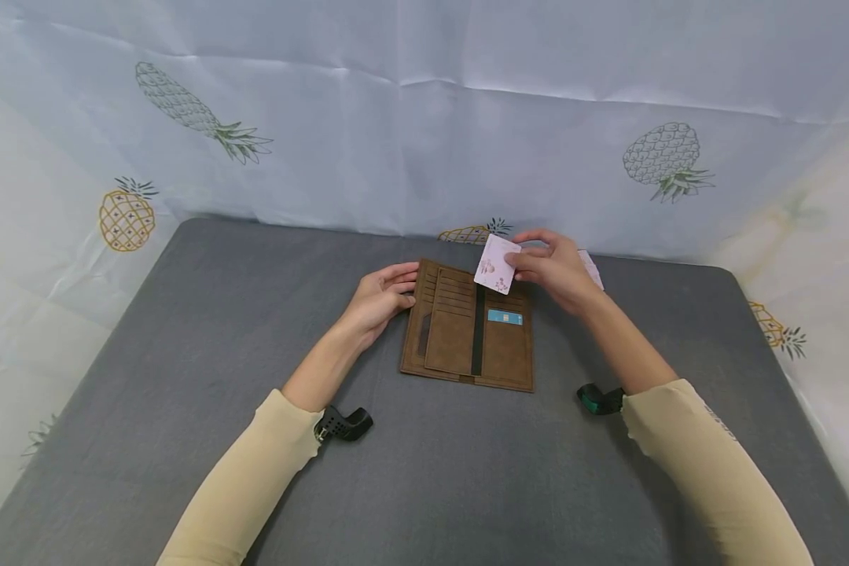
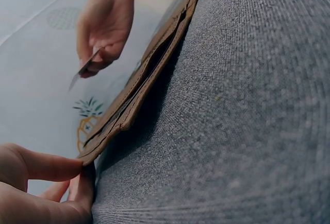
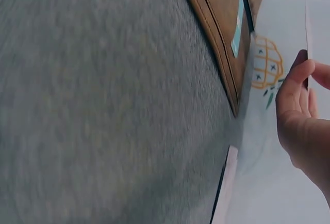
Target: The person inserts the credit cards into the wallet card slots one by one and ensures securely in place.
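Observation:
A brown wallet (image 1: 453,338) lies spread open on the grey table, a blue card (image 1: 505,317) poking out of a slot on its right side. My left hand (image 1: 380,303) pinches the wallet's left edge between thumb and fingers; in the left wrist view that edge is lifted a little off the cloth. Above the wallet's upper right part, my right hand (image 1: 555,267) holds a pale pink card (image 1: 496,264) with a flower print between thumb and fingers. The right wrist view shows this card edge-on, apart from the wallet.
Another pink card (image 3: 225,188) lies on the table to the right of the wallet, partly behind my right hand in the head view. A pale curtain (image 1: 424,157) printed with pineapples hangs along the far edge of the grey table (image 1: 467,472).

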`<state>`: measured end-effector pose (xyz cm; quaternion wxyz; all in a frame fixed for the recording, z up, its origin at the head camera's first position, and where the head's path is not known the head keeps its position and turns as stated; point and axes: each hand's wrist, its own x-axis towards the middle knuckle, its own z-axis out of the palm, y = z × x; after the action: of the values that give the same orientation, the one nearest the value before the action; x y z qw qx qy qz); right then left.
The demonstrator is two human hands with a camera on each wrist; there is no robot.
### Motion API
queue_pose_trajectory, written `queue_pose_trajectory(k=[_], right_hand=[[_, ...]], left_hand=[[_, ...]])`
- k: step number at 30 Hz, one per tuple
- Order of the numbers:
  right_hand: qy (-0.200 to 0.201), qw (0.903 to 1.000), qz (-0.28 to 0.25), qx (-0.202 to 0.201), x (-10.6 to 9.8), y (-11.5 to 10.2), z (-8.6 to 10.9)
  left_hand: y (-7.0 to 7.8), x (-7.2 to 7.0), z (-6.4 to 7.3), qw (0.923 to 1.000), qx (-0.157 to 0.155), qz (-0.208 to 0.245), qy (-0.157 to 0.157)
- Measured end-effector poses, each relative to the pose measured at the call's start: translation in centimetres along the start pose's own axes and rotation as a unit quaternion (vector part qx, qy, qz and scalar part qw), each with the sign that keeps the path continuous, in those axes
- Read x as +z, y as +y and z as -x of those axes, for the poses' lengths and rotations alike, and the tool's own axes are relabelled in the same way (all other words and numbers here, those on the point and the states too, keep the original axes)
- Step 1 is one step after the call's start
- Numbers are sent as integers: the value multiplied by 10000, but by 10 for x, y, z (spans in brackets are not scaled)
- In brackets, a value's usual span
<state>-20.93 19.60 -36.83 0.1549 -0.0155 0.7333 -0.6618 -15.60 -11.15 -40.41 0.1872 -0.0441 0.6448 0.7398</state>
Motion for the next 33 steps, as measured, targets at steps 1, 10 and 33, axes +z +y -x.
queue_pose_trajectory(k=[1, 10, 33], right_hand=[[6, 10000, 23, -23, 2, 1, -1], [-98, 9980, 552, -297, 20, 7, -6], [-703, 9857, 1445, -501, 46, 11, -10]], left_hand=[[0, 0, 0, 10000, -2, 0, 0], [-1, -1, 0, 10000, 4, -16, 7], [-3, 0, -3, 10000, -9, -8, 70]])
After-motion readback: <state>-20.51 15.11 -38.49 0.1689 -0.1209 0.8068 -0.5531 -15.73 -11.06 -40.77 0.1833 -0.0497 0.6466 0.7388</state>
